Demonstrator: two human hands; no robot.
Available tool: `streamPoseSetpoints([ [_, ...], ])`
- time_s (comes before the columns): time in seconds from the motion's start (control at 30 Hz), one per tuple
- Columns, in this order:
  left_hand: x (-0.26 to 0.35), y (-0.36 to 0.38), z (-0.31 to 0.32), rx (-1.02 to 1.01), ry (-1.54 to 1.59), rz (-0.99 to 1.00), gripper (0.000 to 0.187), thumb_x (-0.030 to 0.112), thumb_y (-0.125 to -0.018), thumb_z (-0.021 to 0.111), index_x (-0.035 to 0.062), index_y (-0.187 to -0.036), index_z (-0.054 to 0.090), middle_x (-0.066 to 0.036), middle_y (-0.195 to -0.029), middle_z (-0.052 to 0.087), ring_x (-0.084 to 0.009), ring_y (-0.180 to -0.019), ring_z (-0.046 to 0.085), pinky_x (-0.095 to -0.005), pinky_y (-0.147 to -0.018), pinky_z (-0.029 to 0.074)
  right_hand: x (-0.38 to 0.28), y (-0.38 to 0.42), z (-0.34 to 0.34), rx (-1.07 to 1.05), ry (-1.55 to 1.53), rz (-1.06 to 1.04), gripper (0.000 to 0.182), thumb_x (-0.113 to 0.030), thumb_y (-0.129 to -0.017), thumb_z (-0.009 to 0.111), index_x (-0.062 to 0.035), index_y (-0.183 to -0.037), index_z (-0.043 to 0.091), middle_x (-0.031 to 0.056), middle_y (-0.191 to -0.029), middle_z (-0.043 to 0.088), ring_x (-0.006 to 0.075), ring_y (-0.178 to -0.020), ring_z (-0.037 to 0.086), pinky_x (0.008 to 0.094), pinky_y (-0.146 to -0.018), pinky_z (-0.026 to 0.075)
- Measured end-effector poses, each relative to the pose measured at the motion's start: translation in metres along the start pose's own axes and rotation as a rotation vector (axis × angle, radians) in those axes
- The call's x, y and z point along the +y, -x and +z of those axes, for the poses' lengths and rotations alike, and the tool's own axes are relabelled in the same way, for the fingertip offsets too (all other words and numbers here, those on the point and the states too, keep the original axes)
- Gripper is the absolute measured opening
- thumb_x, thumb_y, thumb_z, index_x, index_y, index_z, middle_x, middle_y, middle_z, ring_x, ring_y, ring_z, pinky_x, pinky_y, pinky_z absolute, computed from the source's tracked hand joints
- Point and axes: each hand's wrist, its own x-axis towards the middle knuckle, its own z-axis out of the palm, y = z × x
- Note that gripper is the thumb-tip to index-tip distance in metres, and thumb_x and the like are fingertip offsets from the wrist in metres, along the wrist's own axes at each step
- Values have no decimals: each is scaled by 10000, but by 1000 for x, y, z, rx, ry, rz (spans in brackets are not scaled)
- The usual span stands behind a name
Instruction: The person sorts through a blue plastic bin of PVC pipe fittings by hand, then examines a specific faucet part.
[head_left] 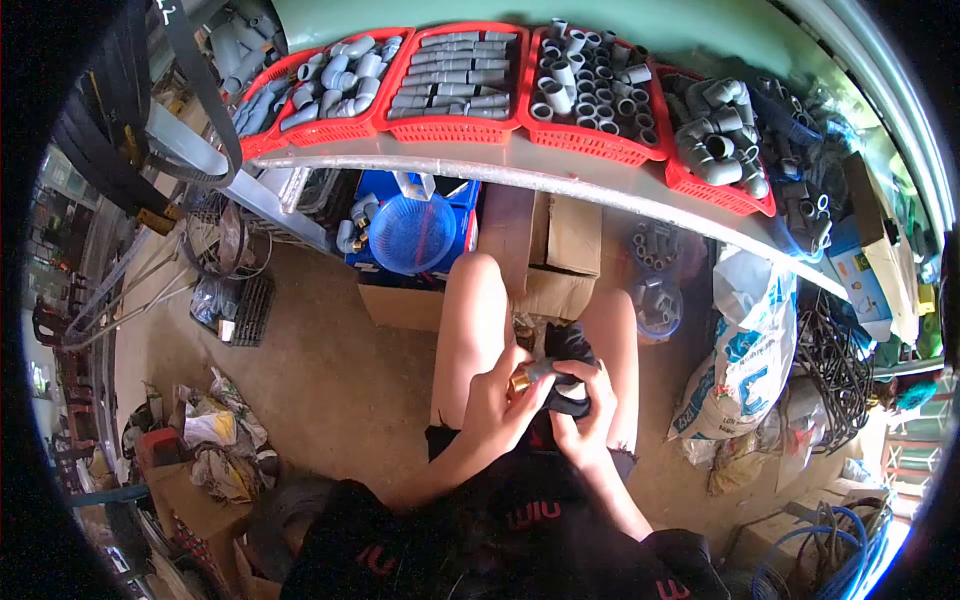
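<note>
I sit with my knees apart and hold a small pipe fitting point(533, 376) over my lap; it has a grey body and a brass end. My left hand point(497, 398) grips it at the brass end. My right hand point(587, 414) holds a black cloth point(570, 352) wrapped around the fitting's other end. Both hands are close together between my knees.
A white shelf point(520, 172) ahead carries several red baskets point(455, 128) full of grey pipe fittings. Under it stand a blue bowl point(411, 234), cardboard boxes point(560, 250) and a white sack point(745, 350). Coiled black cable point(835, 365) lies right, clutter left.
</note>
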Motion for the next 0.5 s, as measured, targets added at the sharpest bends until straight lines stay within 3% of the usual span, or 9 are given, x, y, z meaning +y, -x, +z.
streamPoseSetpoints([
  [0.13, -19, -2, 3, -131, -137, 17, 260, 189, -909, 541, 23, -1058, 407, -219, -673, 601, -395, -612, 600, -434, -494, 453, 10, -2, -1, 26, 46, -58, 248, 22, -671, 538, -37, -906, 593, 119, -824, 620, 292, -743, 541, 350, -696, 453],
  [0.2, -28, -1, 2, -201, -224, 1, 264, 178, -911, 534, 25, -1070, 389, -218, -668, 598, -397, -616, 603, -439, -501, 458, 16, 1, 2, 88, -8, 40, 192, 43, -705, 491, -21, -868, 568, 129, -809, 601, 286, -728, 534, 335, -697, 434],
  [0.27, -31, 0, 1, -246, -217, -41, 263, 158, -913, 528, 15, -1065, 369, -226, -686, 595, -406, -633, 604, -447, -515, 460, 14, 1, 5, 163, -52, 164, 171, 50, -743, 445, -3, -868, 550, 120, -820, 579, 209, -743, 533, 291, -681, 408],
  [0.37, -42, 5, 9, -118, -6, -36, 257, 145, -912, 529, 0, -1050, 368, -247, -738, 597, -408, -676, 608, -439, -534, 460, 16, -3, 14, 280, -184, 307, 179, 55, -761, 420, 4, -882, 541, 107, -826, 570, 165, -752, 523, 267, -677, 399],
  [0.4, -50, 6, 14, -13, -5, 83, 251, 148, -916, 528, -3, -1035, 367, -225, -715, 578, -349, -633, 615, -401, -522, 448, 19, -5, 16, 317, -236, 347, 184, 56, -765, 414, 5, -889, 539, 102, -826, 569, 156, -753, 520, 262, -678, 398],
  [0.5, -58, 14, 11, 61, -3, -36, 240, 154, -925, 517, 3, -1025, 358, -182, -664, 538, -263, -561, 578, -356, -506, 430, 22, -16, 17, 212, -15, 86, 228, 69, -738, 418, 2, -918, 541, 110, -815, 565, 178, -727, 529, 269, -668, 410],
])
